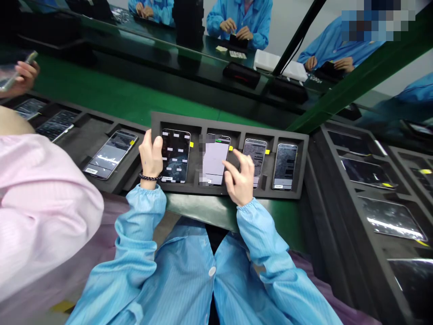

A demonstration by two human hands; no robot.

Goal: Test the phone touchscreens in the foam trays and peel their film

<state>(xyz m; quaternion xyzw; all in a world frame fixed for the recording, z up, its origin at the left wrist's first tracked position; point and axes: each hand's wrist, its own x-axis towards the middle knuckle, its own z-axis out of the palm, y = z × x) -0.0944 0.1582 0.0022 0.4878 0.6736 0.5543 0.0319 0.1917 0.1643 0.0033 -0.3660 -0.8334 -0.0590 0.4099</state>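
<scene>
A black foam tray lies on the green belt in front of me, holding several smartphones in separate slots. My left hand grips the tray's left end, right beside the first phone, which has white labels on its dark screen. My right hand hovers with fingers apart between a pale-screened phone and a phone showing lines of text, hiding the lower part of the latter. A fourth phone sits in the far right slot. Small yellow tags mark the slots.
Similar foam trays with phones lie to my right, and another to my left. A pink-sleeved person sits at left, and a hand holds a phone at top left. Blue-coated co-workers handle items across the belt.
</scene>
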